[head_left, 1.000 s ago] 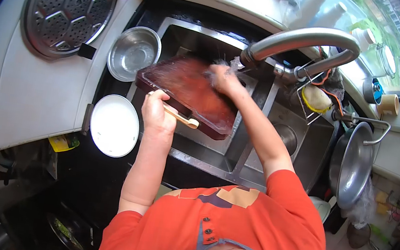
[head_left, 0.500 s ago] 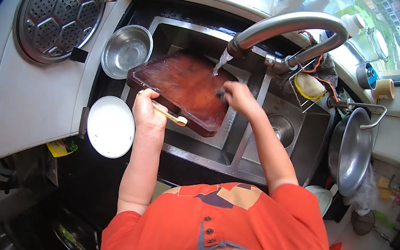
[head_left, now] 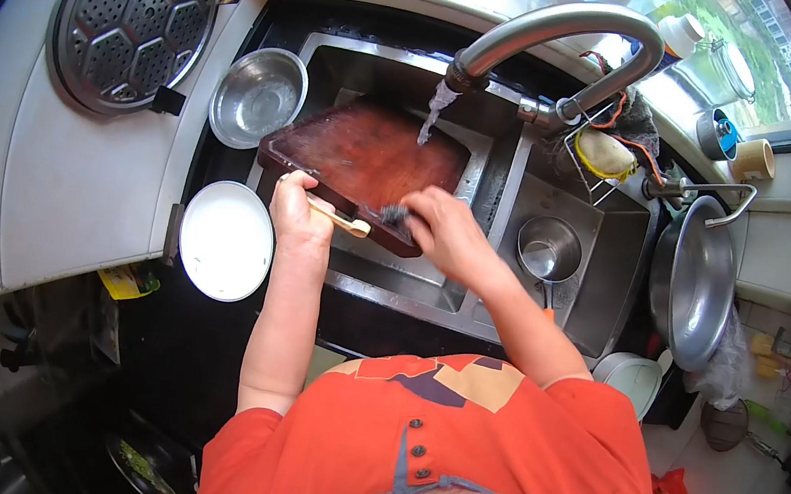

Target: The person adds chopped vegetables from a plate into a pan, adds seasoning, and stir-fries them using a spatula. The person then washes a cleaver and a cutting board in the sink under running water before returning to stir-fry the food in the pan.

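Observation:
A dark red-brown cutting board (head_left: 357, 157) lies tilted over the left basin of the steel sink (head_left: 388, 304). My left hand (head_left: 303, 215) grips its near edge, fingers closed round it, with a light wooden handle (head_left: 344, 221) sticking out by the thumb. My right hand (head_left: 444, 232) is closed on a small dark scrubber (head_left: 394, 214), which touches the board near its front right edge. Water (head_left: 436, 112) runs from the curved faucet (head_left: 566, 15) onto the far part of the board.
Left of the sink are a metal bowl (head_left: 258, 99) and a white plate (head_left: 225, 242). A small pot (head_left: 549, 248) sits in the right basin. A yellow-rimmed sponge (head_left: 604, 155) is in a wire rack behind it. A large pan (head_left: 693, 283) hangs at the right.
My right hand has moved from the far side of the board toward its near right edge with the scrubber. My left hand still holds the board. More of the small pot shows.

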Tool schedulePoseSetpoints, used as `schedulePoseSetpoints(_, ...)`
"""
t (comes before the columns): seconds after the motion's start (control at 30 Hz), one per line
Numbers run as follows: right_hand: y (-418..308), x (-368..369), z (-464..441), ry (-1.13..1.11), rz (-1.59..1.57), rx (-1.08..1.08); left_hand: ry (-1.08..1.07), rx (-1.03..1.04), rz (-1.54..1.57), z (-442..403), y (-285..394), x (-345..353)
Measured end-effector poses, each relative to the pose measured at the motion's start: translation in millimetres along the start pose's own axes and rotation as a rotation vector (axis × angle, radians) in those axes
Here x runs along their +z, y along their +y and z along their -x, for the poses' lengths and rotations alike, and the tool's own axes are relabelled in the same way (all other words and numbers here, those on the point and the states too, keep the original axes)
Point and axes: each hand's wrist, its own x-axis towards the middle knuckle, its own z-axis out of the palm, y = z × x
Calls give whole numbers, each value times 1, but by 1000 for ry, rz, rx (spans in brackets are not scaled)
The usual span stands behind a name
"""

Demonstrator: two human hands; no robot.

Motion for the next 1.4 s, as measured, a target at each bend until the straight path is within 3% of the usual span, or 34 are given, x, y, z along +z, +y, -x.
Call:
schedulePoseSetpoints(0.03,-16,-3,9,21,-66,-7,4,3,4,2,-1,-1)
schedulePoseSetpoints(0.1,20,13,4,169,66,-24,108,-12,-149,7,-2,0)
schedulePoseSetpoints(0.2,108,31,-20,152,327,312,4,75,-159,24,-15,-2)
schedulePoseSetpoints(0.3,107,16,-21,-36,452,367,-134,176,-258,43,-20,3)
schedulePoseSetpoints(0.4,102,18,-6,-10,316,378,-175,163,-308,53,-13,9)
schedulePoseSetpoints(0.57,80,43,0,166,189,223,-389,129,-557,61,3,12)
schedulePoseSetpoints(0.73,-13,38,-11,431,-165,-111,-558,71,-808,73,26,38)
schedulePoseSetpoints(0.83,12,34,-48,592,-115,-280,-615,33,-862,70,29,49)
schedulePoseSetpoints(0.9,79,49,-69,678,14,-99,-619,-5,-985,71,36,66)
schedulePoseSetpoints(1.0,188,84,-76,545,186,433,-639,-16,-1106,52,38,78)
schedulePoseSetpoints(1.03,192,83,-80,493,205,632,-624,-44,-1149,49,37,83)
schedulePoseSetpoints(1.1,175,86,-92,512,126,737,-651,-66,-1157,33,33,84)
schedulePoseSetpoints(1.13,129,69,-90,525,56,603,-657,-71,-1151,34,31,89)
schedulePoseSetpoints(1.2,68,52,-84,662,-24,50,-691,-66,-1151,19,25,83)
schedulePoseSetpoints(1.23,29,39,-78,615,-115,32,-656,-70,-1166,21,25,86)
schedulePoseSetpoints(1.3,36,45,-80,725,-125,-5,-724,-14,-1075,4,13,83)
schedulePoseSetpoints(1.4,106,58,-91,816,14,240,-714,-101,-1056,-21,14,78)
